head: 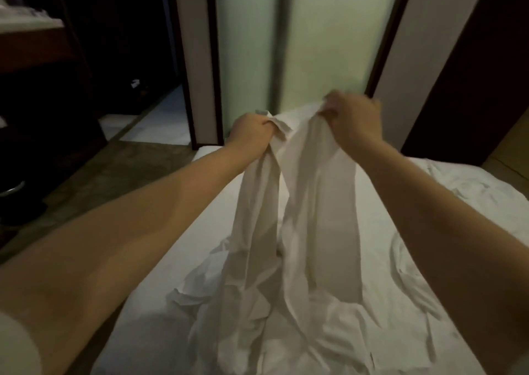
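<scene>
One white sheet (315,203) — two hands, left (252,130), right (355,117), each gripping it.

The single head-worn camera is looking forward and down across the bed (160,283), sitting near the lifted white sheet (315,203) and facing the frosted glass panels (329,45) beyond it.
</scene>
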The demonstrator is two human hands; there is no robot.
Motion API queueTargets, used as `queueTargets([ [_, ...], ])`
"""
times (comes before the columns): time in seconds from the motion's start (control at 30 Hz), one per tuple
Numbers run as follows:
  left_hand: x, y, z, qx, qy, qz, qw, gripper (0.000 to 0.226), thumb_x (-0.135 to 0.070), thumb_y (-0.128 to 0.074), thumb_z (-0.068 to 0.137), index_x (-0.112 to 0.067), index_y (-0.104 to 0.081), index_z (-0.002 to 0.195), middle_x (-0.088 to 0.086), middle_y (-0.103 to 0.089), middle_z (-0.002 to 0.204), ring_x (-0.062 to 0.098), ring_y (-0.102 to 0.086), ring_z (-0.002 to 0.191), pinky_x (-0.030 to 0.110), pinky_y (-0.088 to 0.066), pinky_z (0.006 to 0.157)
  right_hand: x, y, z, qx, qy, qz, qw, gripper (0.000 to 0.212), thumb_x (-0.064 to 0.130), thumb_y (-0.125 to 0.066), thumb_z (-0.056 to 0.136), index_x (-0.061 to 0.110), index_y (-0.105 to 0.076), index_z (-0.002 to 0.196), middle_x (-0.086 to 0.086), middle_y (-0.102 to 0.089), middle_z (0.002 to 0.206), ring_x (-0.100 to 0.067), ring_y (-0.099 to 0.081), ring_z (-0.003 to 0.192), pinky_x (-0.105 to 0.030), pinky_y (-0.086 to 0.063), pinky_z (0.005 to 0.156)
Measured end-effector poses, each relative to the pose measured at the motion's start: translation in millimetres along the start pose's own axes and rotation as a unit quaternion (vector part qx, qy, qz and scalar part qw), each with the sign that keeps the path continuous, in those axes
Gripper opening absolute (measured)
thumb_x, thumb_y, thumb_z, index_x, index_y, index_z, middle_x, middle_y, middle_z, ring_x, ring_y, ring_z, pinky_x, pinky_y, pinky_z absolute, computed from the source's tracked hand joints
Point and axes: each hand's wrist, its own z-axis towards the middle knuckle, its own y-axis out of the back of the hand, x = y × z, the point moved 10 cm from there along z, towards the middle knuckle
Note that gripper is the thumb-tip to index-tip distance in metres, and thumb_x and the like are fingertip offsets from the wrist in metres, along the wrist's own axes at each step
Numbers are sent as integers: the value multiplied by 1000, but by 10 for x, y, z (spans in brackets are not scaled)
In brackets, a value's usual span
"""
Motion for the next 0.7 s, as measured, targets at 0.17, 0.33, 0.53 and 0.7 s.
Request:
queueTargets([
  [0.17, -113, -184, 243, -55, 96, -136, 984, 25, -27, -61, 88, -3, -67, 86, 18, -68, 92, 34, -65, 91, 39, -51, 76, 185, 204, 63, -138, 85, 65, 985, 29, 21, -60, 84, 12, -55, 111, -13, -56, 111, -33, -51, 102, -38, -35, 83],
  [0.33, 72, -558, 78, -65, 189, -212, 957, 21, -18, -53, 90, -10, -59, 72, 10, -61, 78, 26, -59, 78, 32, -47, 69, -68, -531, -538, 16, -7, 269, 963, 34, 43, -57, 90, 18, -51, 111, 3, -57, 102, -13, -53, 82, -26, -43, 71],
  [0.53, 105, -683, -4, -58, 212, -298, 929, 24, -9, -44, 97, -9, -51, 74, 7, -58, 77, 18, -56, 68, 31, -50, 68, -300, -920, -1023, 68, -110, 339, 932, 34, 34, -47, 97, 25, -36, 128, 3, -54, 124, -17, -59, 102, -30, -48, 88],
  [0.7, 150, -671, -12, 9, 209, -232, 950, 21, -23, -45, 99, -18, -51, 79, 1, -59, 82, 17, -58, 77, 34, -50, 79, -429, -772, -1140, 41, -122, 301, 945, 17, 26, -38, 99, 19, -43, 114, 4, -52, 99, -15, -51, 80, -22, -40, 70],
])
